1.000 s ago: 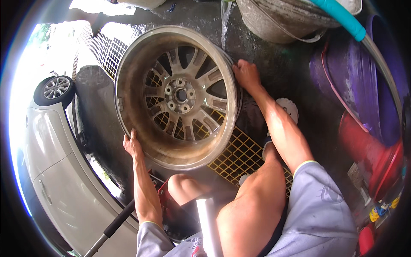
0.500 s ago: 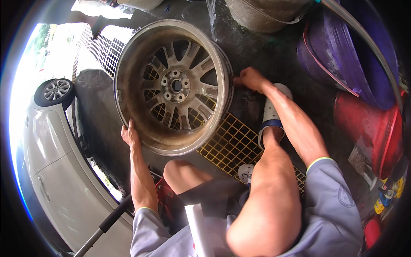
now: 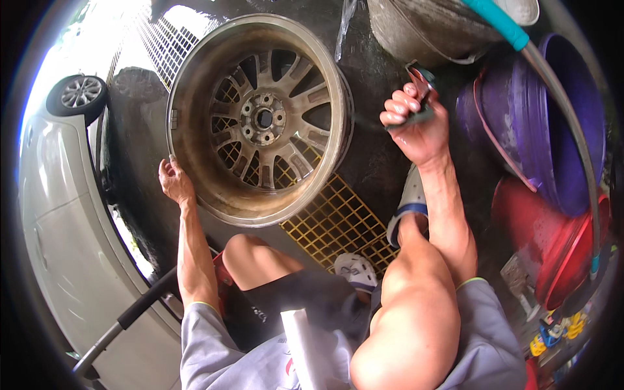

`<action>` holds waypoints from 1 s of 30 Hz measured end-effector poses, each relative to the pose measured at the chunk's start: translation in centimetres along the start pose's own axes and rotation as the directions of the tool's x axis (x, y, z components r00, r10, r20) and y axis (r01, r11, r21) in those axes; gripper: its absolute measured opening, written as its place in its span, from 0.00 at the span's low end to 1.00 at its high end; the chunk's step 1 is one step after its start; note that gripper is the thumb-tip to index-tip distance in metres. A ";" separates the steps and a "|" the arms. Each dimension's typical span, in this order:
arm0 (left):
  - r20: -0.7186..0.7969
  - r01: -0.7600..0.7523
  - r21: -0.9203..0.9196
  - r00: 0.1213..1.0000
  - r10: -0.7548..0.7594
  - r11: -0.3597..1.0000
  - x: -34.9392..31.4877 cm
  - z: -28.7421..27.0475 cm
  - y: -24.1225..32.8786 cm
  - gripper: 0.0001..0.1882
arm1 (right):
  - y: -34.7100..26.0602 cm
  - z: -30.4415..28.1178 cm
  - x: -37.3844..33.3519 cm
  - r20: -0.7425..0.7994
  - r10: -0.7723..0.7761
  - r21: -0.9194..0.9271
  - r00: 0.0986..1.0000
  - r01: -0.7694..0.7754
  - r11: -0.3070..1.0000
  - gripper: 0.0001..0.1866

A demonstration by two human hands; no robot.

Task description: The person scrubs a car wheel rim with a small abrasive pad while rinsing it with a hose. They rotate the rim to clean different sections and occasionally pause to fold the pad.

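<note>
A bare metal wheel rim (image 3: 265, 214) without a tyre stands before me, its hollow barrel toward me and its spokes at the back, brownish with dirt. My left hand (image 3: 177, 183) is at the rim's lower left edge, fingers bent against the lip. To the right of the rim, my right hand (image 3: 422, 130) is raised and closed around a small dark tool with a reddish flat part (image 3: 421, 80). The fingers hide much of the tool, so its kind cannot be told. My right hand is wet and apart from the rim.
Yellow floor grating (image 3: 335, 221) runs under the rim, over dark wet floor. Right stand a purple tub (image 3: 513, 123), a red basin (image 3: 533, 234) and a grey hose (image 3: 564, 97); a grey bucket (image 3: 422, 32) is at the back. A pale car (image 3: 65, 195) is at left.
My right hand has risen from beside the rim's right edge, and the dark tool now shows in it. My left hand has shifted slightly up and left along the rim's edge.
</note>
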State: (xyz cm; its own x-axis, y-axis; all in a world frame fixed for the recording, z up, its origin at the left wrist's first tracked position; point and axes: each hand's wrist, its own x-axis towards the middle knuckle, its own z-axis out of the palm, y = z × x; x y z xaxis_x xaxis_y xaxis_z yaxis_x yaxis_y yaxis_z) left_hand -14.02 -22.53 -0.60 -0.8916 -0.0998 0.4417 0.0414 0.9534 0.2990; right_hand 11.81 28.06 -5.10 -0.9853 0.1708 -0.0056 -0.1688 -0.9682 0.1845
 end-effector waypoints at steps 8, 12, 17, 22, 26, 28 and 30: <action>0.029 -0.432 -0.446 0.869 0.495 0.784 -11.1 -4.2 18.2 0.11 | -1.2 6.7 1.3 0.073 0.079 -0.199 0.994 -0.063 0.978 0.23; 0.709 0.357 -0.669 0.569 0.417 0.651 -18.6 -6.4 31.1 0.24 | -1.3 6.4 0.8 0.077 0.011 -0.100 0.997 -0.003 0.995 0.25; 0.855 0.783 -0.477 0.307 0.418 0.399 -21.1 -4.8 35.4 0.27 | -1.6 4.7 -0.7 -0.127 -0.172 -0.170 0.977 0.149 0.974 0.20; 0.905 0.888 -0.382 0.303 0.300 0.254 -21.3 -3.5 35.5 0.13 | -2.8 4.1 -3.2 -0.374 -0.319 -0.603 0.871 0.032 0.797 0.15; 0.920 0.916 -0.346 0.288 0.265 0.204 -20.1 -4.0 35.7 0.12 | -2.6 4.1 -5.3 -0.234 -0.645 -0.951 0.728 -0.308 -0.002 0.20; 0.916 0.900 -0.358 0.285 0.283 0.249 -19.8 -3.7 35.8 0.12 | -1.5 3.7 -6.2 0.068 -0.689 -0.974 0.721 -0.102 -0.203 0.23; 0.926 0.933 -0.298 0.230 0.300 0.204 -19.3 -3.4 35.9 0.12 | -2.5 5.1 -7.8 0.201 -0.339 -0.923 0.919 0.062 -0.380 0.22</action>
State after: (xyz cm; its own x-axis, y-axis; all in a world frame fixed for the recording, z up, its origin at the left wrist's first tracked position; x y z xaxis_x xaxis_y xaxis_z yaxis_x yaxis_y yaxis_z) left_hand 6.20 12.69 4.52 -0.6100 0.5267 -0.5920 -0.6890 0.0165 0.7246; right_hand 20.02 30.06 -0.55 -0.8434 0.5215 0.1296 -0.0207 0.2095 -0.9776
